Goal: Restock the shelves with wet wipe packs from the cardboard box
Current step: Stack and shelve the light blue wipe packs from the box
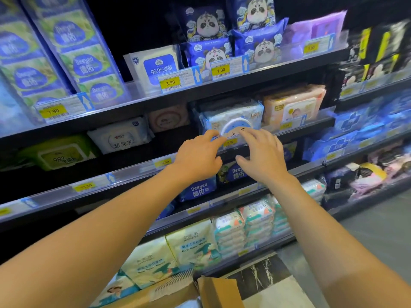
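Both hands reach to the second shelf, where a wet wipe pack with a round blue lid drawn with a small face stands at the front edge, just above a yellow price tag that seems to read 8.90. The right hand has its grip apart, fingers stretched onto the lid's lower edge and thumb well clear below. The left hand points its forefinger at the pack's lower left corner with the other fingers curled, and I cannot tell whether that grip pinches anything. Left of the pack lies a dark open gap, then a white pack marked 超纯水. On the shelf above stand Deeyeo multipacks tagged 7.90, a 99.9%杀菌 pack tagged 3.90 and panda packs tagged 1.00. The cardboard box sits at the bottom edge, one flap raised
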